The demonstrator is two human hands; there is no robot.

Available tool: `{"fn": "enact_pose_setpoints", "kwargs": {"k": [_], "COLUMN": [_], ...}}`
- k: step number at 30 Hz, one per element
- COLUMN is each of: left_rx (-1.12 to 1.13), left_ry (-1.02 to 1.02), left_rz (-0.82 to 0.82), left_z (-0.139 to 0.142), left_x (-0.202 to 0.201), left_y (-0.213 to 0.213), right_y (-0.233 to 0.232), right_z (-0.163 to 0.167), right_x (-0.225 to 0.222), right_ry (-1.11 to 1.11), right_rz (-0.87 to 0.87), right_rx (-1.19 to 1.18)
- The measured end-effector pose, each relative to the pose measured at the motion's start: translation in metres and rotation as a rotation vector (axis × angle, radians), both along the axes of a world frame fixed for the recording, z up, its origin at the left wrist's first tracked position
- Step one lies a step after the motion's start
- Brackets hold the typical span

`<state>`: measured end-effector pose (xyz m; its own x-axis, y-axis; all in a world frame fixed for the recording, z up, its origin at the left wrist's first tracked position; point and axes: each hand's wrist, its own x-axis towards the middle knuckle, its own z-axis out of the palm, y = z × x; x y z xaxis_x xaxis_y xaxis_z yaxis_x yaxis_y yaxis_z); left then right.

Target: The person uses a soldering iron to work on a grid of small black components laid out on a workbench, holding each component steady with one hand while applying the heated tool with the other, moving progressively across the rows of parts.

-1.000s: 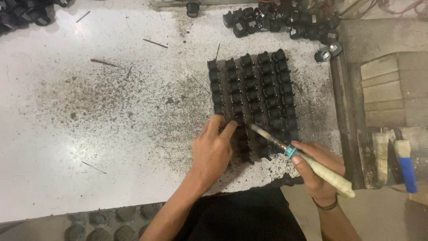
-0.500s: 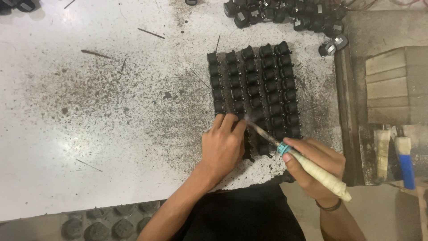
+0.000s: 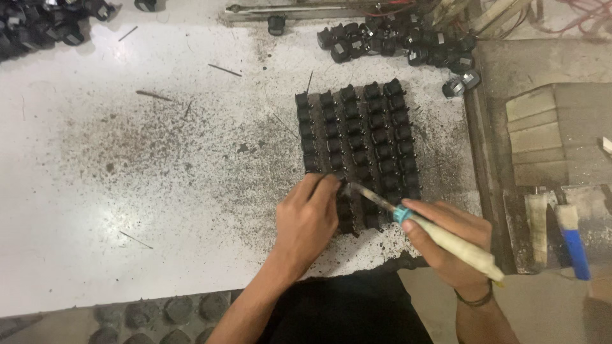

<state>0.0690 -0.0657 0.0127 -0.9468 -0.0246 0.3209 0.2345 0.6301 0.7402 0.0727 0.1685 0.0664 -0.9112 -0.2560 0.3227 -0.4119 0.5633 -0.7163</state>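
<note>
In the head view, a block of small black parts (image 3: 357, 150) is set in neat rows on the white, speckled worktop (image 3: 127, 191). The left hand (image 3: 307, 223) is laid on the near edge of the block, its fingers pressed down on the parts there. A thin tool (image 3: 421, 226) with a pale handle is pinched tight in the right hand (image 3: 449, 245), its metal tip at the parts by the left fingers. The block is best held still and the tip kept off the fingers. More loose black parts (image 3: 395, 41) are piled at the far edge.
</note>
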Motion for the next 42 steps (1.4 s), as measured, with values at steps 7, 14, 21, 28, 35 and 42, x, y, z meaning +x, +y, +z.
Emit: {"fn": "enact_pose_setpoints", "kwargs": {"k": [7,14,21,28,35,42], "left_rx": [-0.172,-0.161,-0.129,-0.117,-0.126,-0.114], "left_ry": [0.107,0.095,0.070,0.077,0.047,0.007], "left_rz": [-0.001,-0.006,-0.062,-0.086,-0.094,-0.126], "left_z": [0.003,-0.012,-0.009,-0.010,-0.010,-0.011], "left_x": [0.024,0.020,0.019,0.016,0.016,0.016], "left_y": [-0.007,0.009,0.010,0.009,0.009,0.011], "right_y": [0.015,0.013,0.001,-0.003,-0.001,-0.004], "right_z": [-0.031,-0.033,-0.019,-0.013,-0.014,-0.011], "right_x": [0.032,0.036,0.035,0.030,0.029,0.026], "right_ry": [0.051,-0.065,-0.014,-0.012,-0.006,-0.023], "right_rz": [-0.082,-0.073,-0.025,-0.012,-0.014,0.003], "right_rx": [-0.096,-0.141,-0.013,0.019,0.026,0.000]}}
